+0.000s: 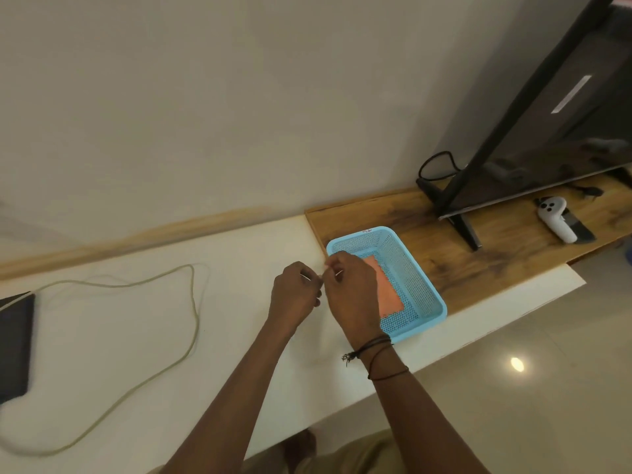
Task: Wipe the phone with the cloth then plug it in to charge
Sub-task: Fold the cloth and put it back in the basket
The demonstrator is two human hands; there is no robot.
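Observation:
My left hand (297,295) and my right hand (349,295) meet above the white table, just left of the blue basket (424,295). The fingers of both pinch something small, thin and light-coloured; I cannot make out what it is. An orange cloth (388,292) lies flat in the basket, partly hidden by my right hand. A dark flat phone (13,343) lies at the far left edge of the view, cut off by the frame. A pale cable (195,313) loops across the table from beside the phone and runs off the lower left.
The white table (239,336) ends at a front edge near my body. A wooden board (461,268) on the right carries a dark screen on a stand (547,131), a white controller (555,218) and a black cable (437,165). The wall is close behind.

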